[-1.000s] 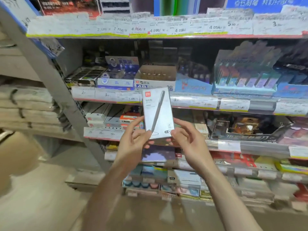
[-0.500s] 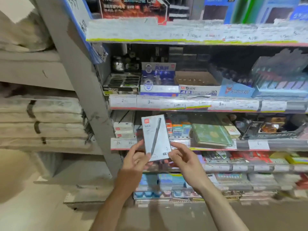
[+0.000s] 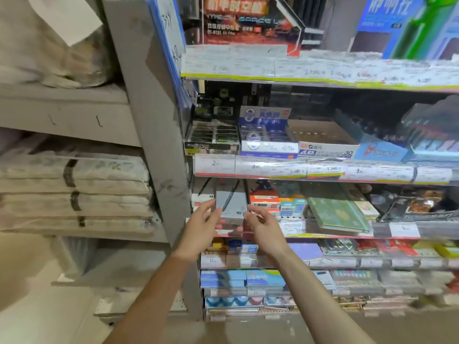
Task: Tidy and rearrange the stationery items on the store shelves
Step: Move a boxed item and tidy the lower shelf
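Observation:
A grey flat pen box (image 3: 231,204) with a dark pen printed on it stands on the second shelf (image 3: 323,234), at its left end, leaning back among similar boxes. My left hand (image 3: 201,228) pinches its lower left edge. My right hand (image 3: 262,225) holds its lower right corner with curled fingers. The box's top reaches under the price strip (image 3: 273,167) of the shelf above.
White boxes (image 3: 201,196) stand left of the pen box, orange-and-white boxes (image 3: 264,201) and a green notebook (image 3: 335,211) to its right. A grey upright post (image 3: 154,145) bounds the shelves at the left, with wrapped paper stacks (image 3: 74,189) beyond it.
Both hands have carried the pen box from in front of the shelves down and forward into the left end of the second shelf. The view has shifted left and closer.

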`<state>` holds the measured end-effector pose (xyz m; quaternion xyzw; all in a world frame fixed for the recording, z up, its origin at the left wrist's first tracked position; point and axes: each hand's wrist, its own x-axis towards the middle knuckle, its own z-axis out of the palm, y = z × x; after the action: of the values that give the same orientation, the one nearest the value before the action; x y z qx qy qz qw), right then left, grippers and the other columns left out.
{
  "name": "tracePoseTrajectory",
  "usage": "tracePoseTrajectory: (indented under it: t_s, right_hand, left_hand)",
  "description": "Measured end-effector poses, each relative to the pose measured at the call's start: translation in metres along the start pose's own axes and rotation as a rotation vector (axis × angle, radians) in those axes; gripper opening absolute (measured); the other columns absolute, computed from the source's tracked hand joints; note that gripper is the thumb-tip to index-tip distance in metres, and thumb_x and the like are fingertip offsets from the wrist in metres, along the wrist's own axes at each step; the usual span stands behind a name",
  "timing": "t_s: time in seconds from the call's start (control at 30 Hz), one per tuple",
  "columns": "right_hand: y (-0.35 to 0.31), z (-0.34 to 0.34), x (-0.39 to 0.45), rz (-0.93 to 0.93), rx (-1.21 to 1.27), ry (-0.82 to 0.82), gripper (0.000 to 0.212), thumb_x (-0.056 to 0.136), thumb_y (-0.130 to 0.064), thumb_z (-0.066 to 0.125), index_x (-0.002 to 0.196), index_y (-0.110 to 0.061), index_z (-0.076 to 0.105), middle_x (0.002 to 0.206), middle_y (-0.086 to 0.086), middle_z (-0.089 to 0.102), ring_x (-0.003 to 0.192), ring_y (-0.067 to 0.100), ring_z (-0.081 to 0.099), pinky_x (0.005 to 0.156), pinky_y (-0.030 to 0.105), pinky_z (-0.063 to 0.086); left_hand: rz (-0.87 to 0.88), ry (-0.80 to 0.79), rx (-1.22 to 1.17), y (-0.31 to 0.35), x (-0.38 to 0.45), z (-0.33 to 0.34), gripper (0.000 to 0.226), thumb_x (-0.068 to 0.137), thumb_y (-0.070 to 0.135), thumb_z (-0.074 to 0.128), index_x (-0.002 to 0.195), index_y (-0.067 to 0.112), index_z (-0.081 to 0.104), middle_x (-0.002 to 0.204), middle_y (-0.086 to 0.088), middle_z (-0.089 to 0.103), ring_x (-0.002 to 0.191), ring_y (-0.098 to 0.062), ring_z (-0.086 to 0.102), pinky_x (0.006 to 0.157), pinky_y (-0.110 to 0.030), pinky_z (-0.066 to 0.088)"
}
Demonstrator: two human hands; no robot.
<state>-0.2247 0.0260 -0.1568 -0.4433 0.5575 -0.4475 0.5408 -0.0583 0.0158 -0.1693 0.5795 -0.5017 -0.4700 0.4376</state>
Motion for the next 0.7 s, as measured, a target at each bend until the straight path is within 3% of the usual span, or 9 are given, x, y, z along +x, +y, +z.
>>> tracePoseTrajectory:
  t_s: [0.07, 0.17, 0.3, 0.37, 0.47, 0.57, 0.7]
  right_hand:
    - [0.0, 0.001, 0.005, 0.028, 0.0, 0.024, 0.026, 0.104, -0.019, 0.05, 0.128, -0.013, 0.052, 0.104, 0.016, 0.069, 0.067, 0.022, 0.075, 0.055, 0.024, 0.056]
    - [0.006, -0.003, 0.013, 0.026, -0.019, 0.071, 0.029, 0.104, -0.023, 0.048, 0.131, -0.011, 0.05, 0.106, 0.023, 0.069, 0.07, 0.027, 0.075, 0.06, 0.029, 0.058]
    - [0.008, -0.011, 0.015, -0.042, -0.156, 0.128, 0.025, 0.103, -0.027, 0.051, 0.124, -0.014, 0.055, 0.101, 0.011, 0.071, 0.063, 0.005, 0.069, 0.054, 0.016, 0.051]
    - [0.009, -0.014, 0.016, -0.063, -0.236, 0.134, 0.025, 0.102, -0.032, 0.052, 0.121, -0.018, 0.056, 0.097, 0.003, 0.071, 0.071, 0.007, 0.067, 0.061, 0.021, 0.055]
    - [0.015, -0.02, 0.017, -0.116, -0.398, 0.131, 0.025, 0.098, -0.038, 0.055, 0.119, -0.025, 0.056, 0.095, -0.005, 0.071, 0.078, 0.013, 0.069, 0.077, 0.042, 0.059]
    - [0.018, -0.029, 0.014, -0.255, -0.622, 0.183, 0.029, 0.094, -0.044, 0.057, 0.119, -0.028, 0.056, 0.091, -0.01, 0.069, 0.081, 0.01, 0.067, 0.077, 0.04, 0.057]
    - [0.016, -0.047, 0.019, -0.578, -1.022, 0.262, 0.042, 0.094, -0.046, 0.058, 0.124, -0.017, 0.059, 0.121, 0.002, 0.056, 0.115, 0.021, 0.051, 0.096, 0.037, 0.045]
  left_hand:
    - [-0.002, 0.011, 0.022, 0.0, 0.009, 0.002, 0.041, 0.097, 0.041, 0.056, 0.137, 0.036, 0.048, 0.113, 0.005, 0.069, 0.09, -0.007, 0.069, 0.088, -0.035, 0.056]
    - [0.013, -0.021, 0.057, 0.001, 0.015, 0.005, 0.052, 0.094, 0.046, 0.059, 0.142, 0.038, 0.043, 0.112, 0.012, 0.07, 0.09, -0.004, 0.068, 0.09, -0.035, 0.055]
    - [0.0, -0.053, 0.124, -0.008, 0.022, 0.009, 0.059, 0.091, 0.046, 0.062, 0.145, 0.035, 0.042, 0.098, 0.015, 0.072, 0.092, -0.006, 0.069, 0.096, -0.047, 0.053]
    - [0.008, -0.049, 0.189, -0.013, 0.023, 0.011, 0.06, 0.09, 0.052, 0.058, 0.146, 0.036, 0.04, 0.101, 0.017, 0.07, 0.097, -0.01, 0.068, 0.096, -0.048, 0.052]
    - [0.086, 0.005, 0.376, -0.012, 0.017, 0.012, 0.053, 0.094, 0.052, 0.053, 0.143, 0.036, 0.044, 0.11, 0.018, 0.062, 0.102, -0.009, 0.064, 0.095, -0.043, 0.052]
    - [0.219, 0.125, 0.57, -0.011, 0.012, 0.009, 0.051, 0.093, 0.054, 0.053, 0.14, 0.032, 0.048, 0.121, 0.011, 0.055, 0.101, -0.01, 0.061, 0.095, -0.04, 0.052]
    - [0.465, 0.151, 0.802, -0.013, 0.017, 0.0, 0.057, 0.09, 0.054, 0.058, 0.14, 0.026, 0.049, 0.133, 0.007, 0.046, 0.127, -0.013, 0.04, 0.107, -0.037, 0.041]
